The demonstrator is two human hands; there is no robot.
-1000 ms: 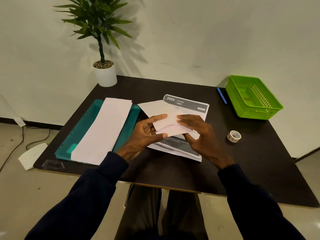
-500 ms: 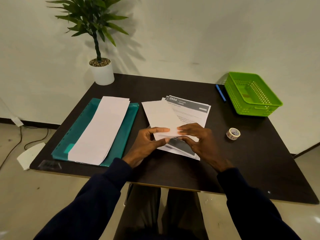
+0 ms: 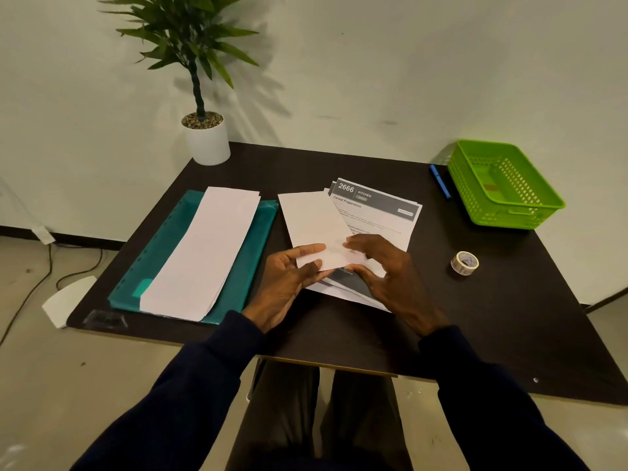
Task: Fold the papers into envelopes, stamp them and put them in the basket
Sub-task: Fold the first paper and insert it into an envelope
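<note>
A folded white paper (image 3: 314, 219) lies flat over a stack of printed sheets (image 3: 380, 207) in the middle of the dark table (image 3: 475, 317). My left hand (image 3: 289, 280) pinches its near left corner between thumb and fingers. My right hand (image 3: 390, 270) presses on its near right edge, thumb under and fingers on top. A stack of long white papers (image 3: 204, 253) rests on a teal folder (image 3: 251, 266) at the left. The green basket (image 3: 503, 188) stands at the far right corner; its inside looks bare. A roll of stamp stickers (image 3: 465, 262) lies right of my right hand.
A potted plant (image 3: 205, 130) stands at the table's far left corner against the wall. A blue pen (image 3: 440, 181) lies just left of the basket. A white paper piece (image 3: 64, 300) and cables lie on the floor to the left.
The paper was lifted and bent between both hands a second ago; it now lies flat on the printed stack with both hands holding its near edge. My view shifted slightly.
</note>
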